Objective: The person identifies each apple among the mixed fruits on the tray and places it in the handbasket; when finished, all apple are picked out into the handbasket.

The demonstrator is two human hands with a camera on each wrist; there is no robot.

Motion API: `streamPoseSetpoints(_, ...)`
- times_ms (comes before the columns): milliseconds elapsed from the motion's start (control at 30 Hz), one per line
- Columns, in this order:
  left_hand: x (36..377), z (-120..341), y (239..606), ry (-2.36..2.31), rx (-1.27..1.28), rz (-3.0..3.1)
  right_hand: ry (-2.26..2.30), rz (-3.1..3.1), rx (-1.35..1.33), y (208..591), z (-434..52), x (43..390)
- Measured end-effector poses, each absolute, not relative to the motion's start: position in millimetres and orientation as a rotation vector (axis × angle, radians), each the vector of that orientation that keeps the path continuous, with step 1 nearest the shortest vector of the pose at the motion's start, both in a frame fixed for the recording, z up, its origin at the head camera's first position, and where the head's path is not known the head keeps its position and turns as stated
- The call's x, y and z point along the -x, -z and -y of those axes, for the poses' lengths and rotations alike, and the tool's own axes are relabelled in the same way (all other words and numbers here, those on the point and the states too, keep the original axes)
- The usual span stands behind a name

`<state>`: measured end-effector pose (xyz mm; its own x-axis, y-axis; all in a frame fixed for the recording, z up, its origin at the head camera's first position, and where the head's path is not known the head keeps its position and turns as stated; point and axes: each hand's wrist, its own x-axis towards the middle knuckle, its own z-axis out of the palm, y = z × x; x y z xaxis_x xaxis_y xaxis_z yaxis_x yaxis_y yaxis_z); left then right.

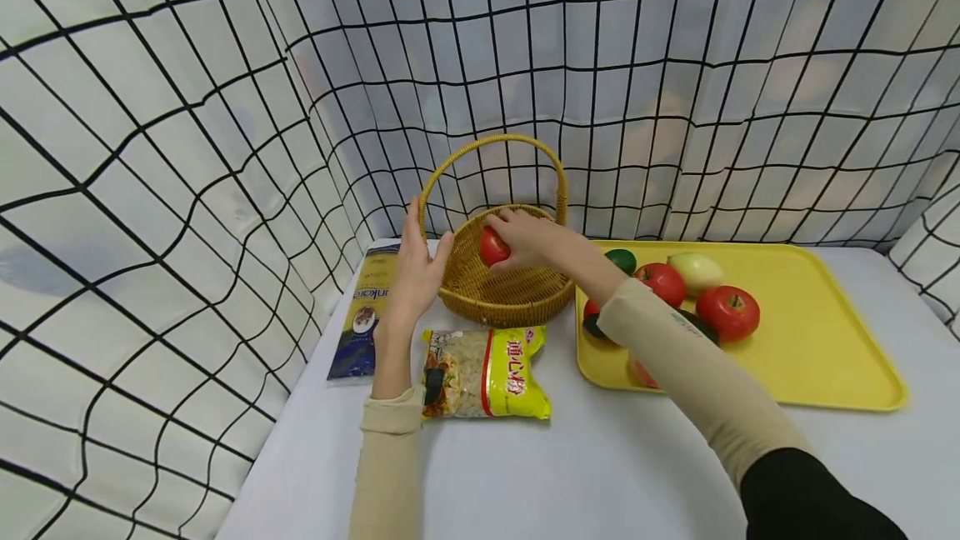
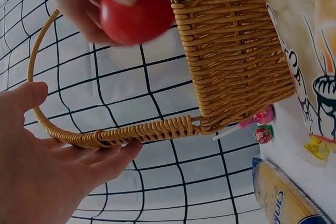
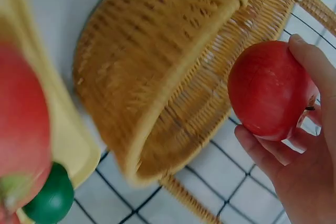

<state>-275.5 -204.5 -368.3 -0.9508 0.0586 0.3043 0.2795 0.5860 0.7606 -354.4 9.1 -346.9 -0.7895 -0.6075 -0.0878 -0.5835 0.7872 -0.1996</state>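
My right hand [image 1: 534, 240] holds a red apple [image 1: 492, 247] over the mouth of the wicker basket [image 1: 504, 312]. In the right wrist view, thumb and fingers curl round the apple [image 3: 269, 88], and its dark stem points toward the palm. The basket's inside shows bare wicker there. At the basket's left side, my left hand [image 1: 414, 280] is raised by the arched handle [image 1: 501, 138]. The left wrist view has its extended fingers [image 2: 118, 162] along the outside of the handle, with the thumb lying at the handle's curve.
A yellow tray [image 1: 817, 332] on the right bears red fruit [image 1: 727, 313], a pale green vegetable [image 1: 695, 272] and dark green items. In front of the basket lies a yellow pasta bag [image 1: 487, 373]; a blue-and-gold packet [image 1: 365, 315] lies left. Wrapped lollipops [image 2: 263, 124] sit beside the basket. Black netting surrounds the table.
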Motion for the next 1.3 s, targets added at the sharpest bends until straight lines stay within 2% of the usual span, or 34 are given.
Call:
streamPoseSetpoints(300,273.6,202.1,371.1,1.308,0.286,2.566,0.19,-2.695,0.944,370.0,35.3,370.6)
streamPoseSetpoints(800,276.0,199.8,358.2,1.312,0.3,2.552,0.163,-2.623,0.901,373.0,56.4,370.2)
streamPoseSetpoints(1000,275.2,200.3,360.2,1.313,0.292,2.567,0.204,-2.623,0.811,379.5,55.3,371.2)
streamPoseSetpoints(1300,274.5,205.8,366.5,1.329,0.276,2.576,0.191,-2.622,0.812,389.7,57.9,370.6)
